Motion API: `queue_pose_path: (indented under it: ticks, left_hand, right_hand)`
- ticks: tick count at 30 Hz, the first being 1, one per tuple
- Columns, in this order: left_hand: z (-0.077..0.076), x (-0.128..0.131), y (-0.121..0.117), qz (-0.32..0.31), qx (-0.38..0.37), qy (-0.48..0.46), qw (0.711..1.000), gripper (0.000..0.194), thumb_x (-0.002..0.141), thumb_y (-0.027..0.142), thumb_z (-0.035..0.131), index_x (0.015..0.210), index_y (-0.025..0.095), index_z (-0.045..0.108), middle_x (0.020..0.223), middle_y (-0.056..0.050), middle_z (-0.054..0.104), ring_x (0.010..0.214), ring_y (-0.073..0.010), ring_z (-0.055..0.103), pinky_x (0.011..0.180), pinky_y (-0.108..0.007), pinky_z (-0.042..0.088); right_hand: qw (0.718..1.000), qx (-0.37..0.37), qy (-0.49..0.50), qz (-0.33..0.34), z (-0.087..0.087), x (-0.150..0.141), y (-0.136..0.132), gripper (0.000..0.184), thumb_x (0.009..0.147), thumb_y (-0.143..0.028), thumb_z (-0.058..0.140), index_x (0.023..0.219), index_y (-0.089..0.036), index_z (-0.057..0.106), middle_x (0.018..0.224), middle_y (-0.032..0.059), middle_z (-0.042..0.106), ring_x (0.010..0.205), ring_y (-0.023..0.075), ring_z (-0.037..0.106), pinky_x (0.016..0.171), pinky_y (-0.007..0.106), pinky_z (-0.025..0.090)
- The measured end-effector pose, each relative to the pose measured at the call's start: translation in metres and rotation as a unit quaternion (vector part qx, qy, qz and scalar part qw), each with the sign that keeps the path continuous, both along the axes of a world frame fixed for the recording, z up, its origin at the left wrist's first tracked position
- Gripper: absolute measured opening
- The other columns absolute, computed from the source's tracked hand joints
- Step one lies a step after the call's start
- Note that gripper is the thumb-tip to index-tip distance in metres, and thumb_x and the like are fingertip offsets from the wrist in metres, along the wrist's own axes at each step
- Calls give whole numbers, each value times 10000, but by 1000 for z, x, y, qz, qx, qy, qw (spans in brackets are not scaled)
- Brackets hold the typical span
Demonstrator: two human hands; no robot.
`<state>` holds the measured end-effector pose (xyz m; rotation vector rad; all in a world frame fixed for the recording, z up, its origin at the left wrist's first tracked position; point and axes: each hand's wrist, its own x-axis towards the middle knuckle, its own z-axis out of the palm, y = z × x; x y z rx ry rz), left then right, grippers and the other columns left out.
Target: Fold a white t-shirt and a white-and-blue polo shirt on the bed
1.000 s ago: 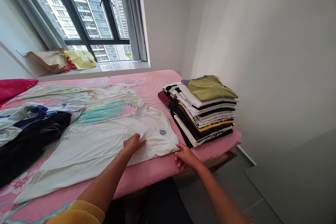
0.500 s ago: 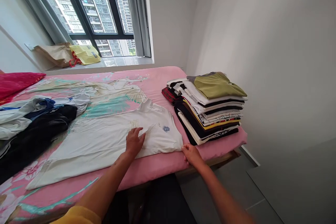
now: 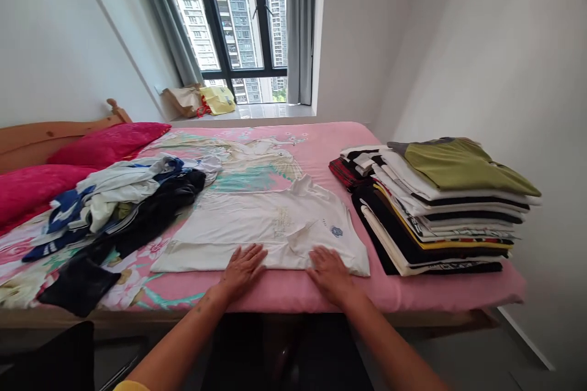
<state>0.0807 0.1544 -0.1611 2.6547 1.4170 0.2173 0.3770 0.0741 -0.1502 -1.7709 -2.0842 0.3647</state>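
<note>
A white shirt (image 3: 238, 220) with a small blue emblem lies spread sideways on the bed, its near edge folded over. My left hand (image 3: 245, 266) rests flat on that near edge, fingers stretched out. Farther right along the same edge, my right hand (image 3: 329, 270) lies on the cloth with its fingers extended, slightly blurred. Neither hand grips the fabric. A small wrinkle rises in the shirt just beyond my right hand.
A tall stack of folded clothes (image 3: 440, 220) stands at the bed's right end. To the left lies a heap of crumpled clothes (image 3: 123, 195), with red pillows (image 3: 110, 146) behind. Paper bags (image 3: 183, 101) sit on the windowsill. The pink bedsheet (image 3: 348, 134) covers the bed.
My right hand has let go of the shirt's right corner and moved left to lie flat. My left hand has come down onto the near edge. The view has turned left.
</note>
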Motion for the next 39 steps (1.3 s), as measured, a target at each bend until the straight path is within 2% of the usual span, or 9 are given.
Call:
queue_pose_path:
  ticks: [2,7,11,14,16,20,22,30,39]
  left_hand:
    - [1,-22,5,102,-34,39,993,515,900,472,313,1389,314,339,1501,-25,268,1380,-229,227,1103,-562,71]
    - [0,-99,18,255,-62,85,961,591,895,497,234,1436,260,232,1530,-41,147,1413,-226,84,1075,-596,-60]
    - [2,-149,26,342,-40,95,934,576,898,445,246,1434,233,247,1532,-54,142,1414,-231,70,1078,-591,-37]
    - [7,-162,29,411,7,82,908,601,883,437,296,1415,158,298,1518,-111,195,1406,-271,107,1076,-607,3]
    - [9,-156,26,384,42,74,919,602,878,428,316,1401,130,325,1501,-132,243,1400,-269,140,1089,-586,13]
    - [6,-135,9,98,51,67,992,576,842,390,396,1395,236,348,1497,-51,274,1393,-215,187,1124,-510,11]
    - [2,-136,1,34,38,65,997,576,803,276,417,1378,268,375,1477,-27,325,1376,-204,242,1128,-505,44]
    - [-13,-208,31,112,43,99,988,533,811,130,297,1303,235,473,1399,-23,455,1305,-225,375,1064,-567,203]
    - [6,-197,45,181,42,74,980,549,717,96,374,1187,254,610,1289,-9,571,1196,-192,509,1049,-347,352]
  right_hand:
    - [996,-25,-69,-43,-25,15,0,551,877,-447,415,1331,-136,438,1419,118,385,1326,267,318,1095,483,222]
    - [982,97,-147,-61,-74,41,-7,617,879,-503,357,1355,-114,408,1431,110,370,1334,247,302,1107,446,214]
    - [971,167,-166,-49,-87,39,-8,613,876,-510,356,1338,-112,424,1402,120,411,1314,252,329,1092,451,237]
    - [967,182,-172,-48,-87,37,-7,600,878,-499,369,1340,-118,412,1393,122,422,1301,254,345,1080,449,260]
    - [966,186,-173,-52,-85,36,-5,588,876,-488,384,1341,-129,405,1391,122,423,1292,255,358,1072,451,273]
    - [966,194,-168,-42,-77,35,-5,582,846,-442,446,1341,-140,397,1386,132,421,1292,267,353,1061,467,282]
    - [967,196,-164,-16,-69,38,-11,583,811,-348,476,1340,-118,391,1390,140,409,1309,266,325,1077,471,257]
    - [977,80,-196,-1,-34,57,-27,601,746,-11,357,1305,-208,460,1336,54,495,1285,194,360,1108,473,128]
    - [972,68,-226,-15,-29,60,-3,557,779,11,333,1244,-218,539,1284,47,553,1178,211,483,1058,473,220]
